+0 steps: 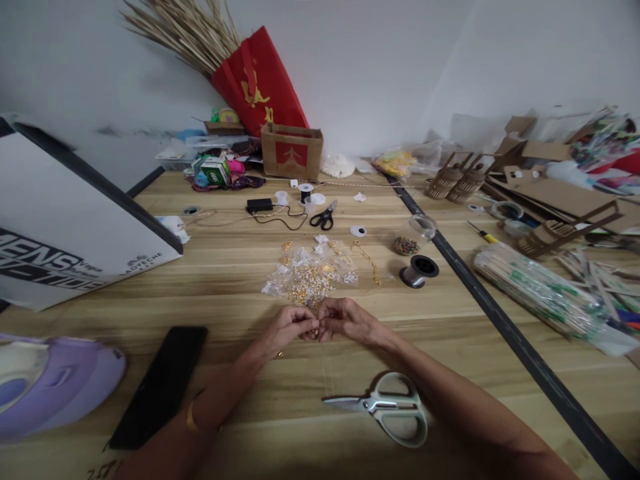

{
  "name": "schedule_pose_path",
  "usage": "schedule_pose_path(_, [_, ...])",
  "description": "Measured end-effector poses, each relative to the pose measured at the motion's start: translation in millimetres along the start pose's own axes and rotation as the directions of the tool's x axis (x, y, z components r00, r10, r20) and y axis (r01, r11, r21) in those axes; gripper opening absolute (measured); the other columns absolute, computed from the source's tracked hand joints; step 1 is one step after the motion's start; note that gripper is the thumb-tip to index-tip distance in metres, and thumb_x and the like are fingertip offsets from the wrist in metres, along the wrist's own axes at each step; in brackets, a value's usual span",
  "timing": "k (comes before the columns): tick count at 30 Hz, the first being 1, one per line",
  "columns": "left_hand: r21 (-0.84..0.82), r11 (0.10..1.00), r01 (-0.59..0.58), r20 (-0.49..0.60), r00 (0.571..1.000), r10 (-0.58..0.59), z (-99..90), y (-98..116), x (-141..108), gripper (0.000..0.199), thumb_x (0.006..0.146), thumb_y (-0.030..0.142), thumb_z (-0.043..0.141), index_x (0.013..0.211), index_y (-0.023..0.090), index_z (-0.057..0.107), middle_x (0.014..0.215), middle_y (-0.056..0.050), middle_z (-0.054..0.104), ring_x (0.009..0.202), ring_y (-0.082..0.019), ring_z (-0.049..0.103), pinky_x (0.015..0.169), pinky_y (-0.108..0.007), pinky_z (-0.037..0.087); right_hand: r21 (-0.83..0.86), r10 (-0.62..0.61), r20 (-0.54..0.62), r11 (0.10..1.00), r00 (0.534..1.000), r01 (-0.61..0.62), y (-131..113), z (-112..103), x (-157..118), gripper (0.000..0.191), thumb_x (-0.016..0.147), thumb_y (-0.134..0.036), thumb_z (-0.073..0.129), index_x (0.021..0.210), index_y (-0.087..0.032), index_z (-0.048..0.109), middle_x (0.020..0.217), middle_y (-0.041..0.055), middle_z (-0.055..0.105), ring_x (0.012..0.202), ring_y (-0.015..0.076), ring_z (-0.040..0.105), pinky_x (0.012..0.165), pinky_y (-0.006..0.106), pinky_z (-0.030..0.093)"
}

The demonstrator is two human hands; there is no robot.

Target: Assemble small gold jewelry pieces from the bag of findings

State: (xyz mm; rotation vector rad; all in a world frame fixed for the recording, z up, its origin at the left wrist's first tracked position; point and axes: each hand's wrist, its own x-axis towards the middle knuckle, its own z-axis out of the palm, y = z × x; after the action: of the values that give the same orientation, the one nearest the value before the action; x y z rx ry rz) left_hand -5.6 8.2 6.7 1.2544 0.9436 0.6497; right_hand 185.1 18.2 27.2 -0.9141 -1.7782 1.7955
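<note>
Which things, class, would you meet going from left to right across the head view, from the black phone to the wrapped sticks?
Phone → left hand → right hand → spool → sticks.

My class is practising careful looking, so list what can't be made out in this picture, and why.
All in the head view:
Shape of the small piece between the left hand and right hand, and which grips it: the hands cover most of it.
Count of the gold and silver pieces: too small.
Whole form of the purple object: cut off by the picture's left edge.
Full lettering on the white box: same edge.
</note>
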Motion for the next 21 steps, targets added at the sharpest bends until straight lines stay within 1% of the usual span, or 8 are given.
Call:
schedule_pose_path(3, [0.057,0.998,-0.038,-0.039,0.998,0.040,1.1,-3,2,0.031,0.071,0.041,0.067,0.065,0.011,0.061,0.058,0.000,0.057,0.053,-0.009,0.050,0.054,-0.021,0.039,0.013,0.023,-0.020,1.000,1.000,-0.022,0,1,1,0.012,0.080,-0.025,0.057,0.081,-0.013,0.054,0.075,0.0044,0.066,0.067,0.0136,0.065,0.057,0.022,0.048])
schedule_pose_path(7, [0.152,0.985,-0.084,-0.095,0.990,0.100,2.7,-4,3,0.026,0.072,0.036,0.065,0.065,0.012,0.061,0.057,0.001,0.055,0.054,-0.010,0.049,0.053,-0.021,0.038,0.058,0.069,-0.038,0.996,0.997,-0.067,1,0,2,0.017,0.079,-0.029,0.061,0.081,-0.015,0.053,0.071,0.0031,0.066,0.067,0.0147,0.066,0.057,0.023,0.049])
schedule_pose_path(13, [0.174,0.978,-0.112,-0.128,0.982,0.135,4.6,-1,1,0.020,0.071,0.031,0.064,0.066,0.012,0.061,0.057,0.001,0.056,0.053,-0.010,0.049,0.053,-0.021,0.040,0.167,0.121,-0.013,0.979,0.993,-0.117,3,0,3,0.021,0.077,-0.033,0.063,0.082,-0.015,0.053,0.074,0.0043,0.067,0.069,0.0161,0.068,0.056,0.022,0.049])
schedule_pose_path(18, [0.270,0.954,-0.131,-0.195,0.963,0.187,7.3,4,0,0.016,0.072,0.026,0.062,0.065,0.012,0.064,0.057,0.000,0.056,0.054,-0.010,0.049,0.053,-0.021,0.039,0.278,0.130,-0.012,0.953,0.991,-0.122,13,0,7,0.025,0.075,-0.035,0.066,0.081,-0.015,0.052,0.075,0.0046,0.068,0.074,0.0182,0.069,0.061,0.024,0.052])
schedule_pose_path(21, [0.282,0.951,-0.129,-0.222,0.955,0.195,8.4,6,0,0.016,0.072,0.025,0.061,0.066,0.011,0.064,0.059,-0.001,0.058,0.054,-0.011,0.050,0.053,-0.021,0.039,0.349,0.132,-0.010,0.929,0.991,-0.120,20,0,10,0.025,0.073,-0.033,0.068,0.081,-0.015,0.052,0.077,0.0050,0.068,0.077,0.0190,0.069,0.062,0.025,0.052])
